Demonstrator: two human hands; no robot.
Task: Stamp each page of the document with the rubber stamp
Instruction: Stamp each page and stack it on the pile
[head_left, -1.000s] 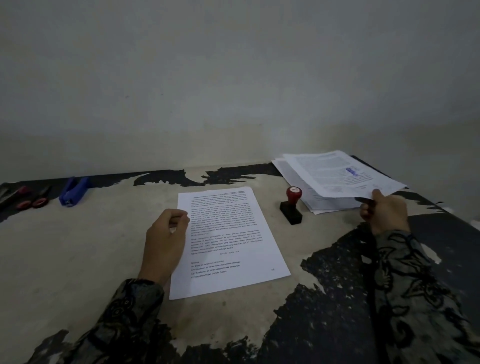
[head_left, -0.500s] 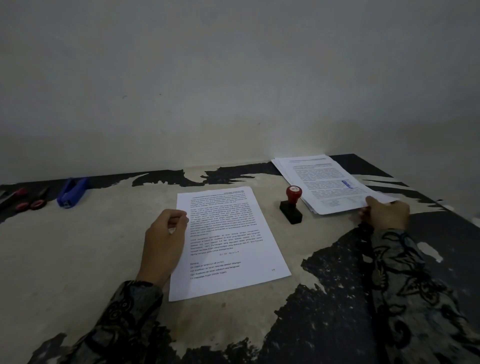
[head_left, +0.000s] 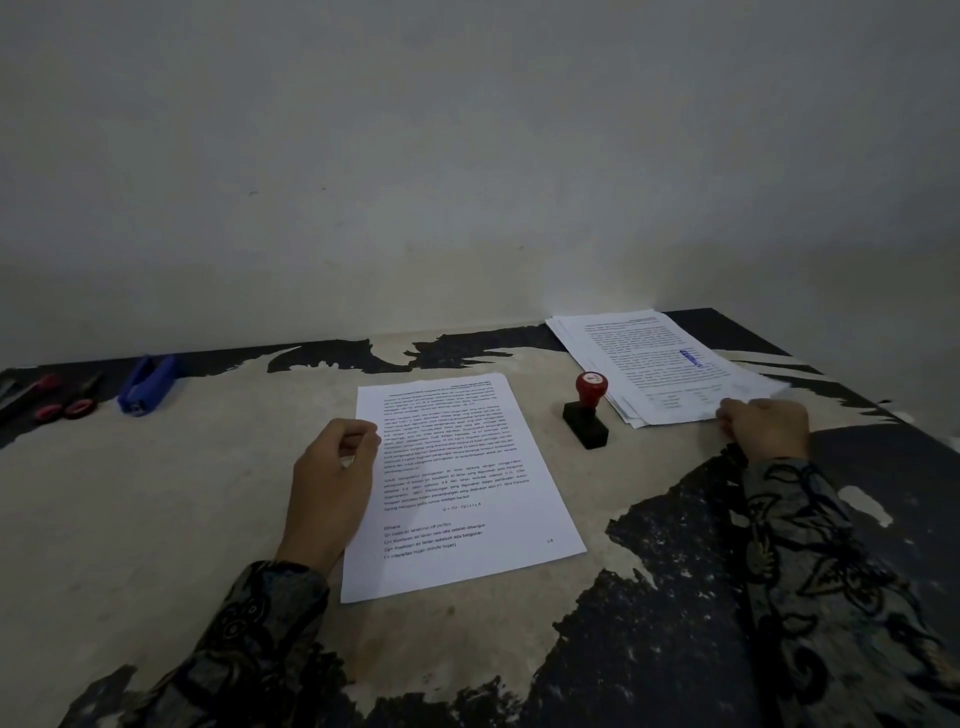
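A single printed page (head_left: 462, 483) lies flat in the middle of the worn table (head_left: 156, 519). My left hand (head_left: 332, 478) rests on the page's left edge with its fingers curled. The rubber stamp (head_left: 586, 415), red knob on a black base, stands upright just right of the page, untouched. At the far right lies a stack of pages (head_left: 654, 364); its top sheet bears a blue stamp mark (head_left: 691, 357). My right hand (head_left: 763, 426) sits at the stack's near corner, fingers curled on the top sheet's edge.
A blue stapler (head_left: 148, 384) and red-handled scissors (head_left: 57, 402) lie at the table's far left, close to the wall. The table's right edge runs just beyond the stack.
My right hand has lowered the stamped sheet, which was lifted a second ago, flat onto the stack. My left hand and the stamp have stayed put.
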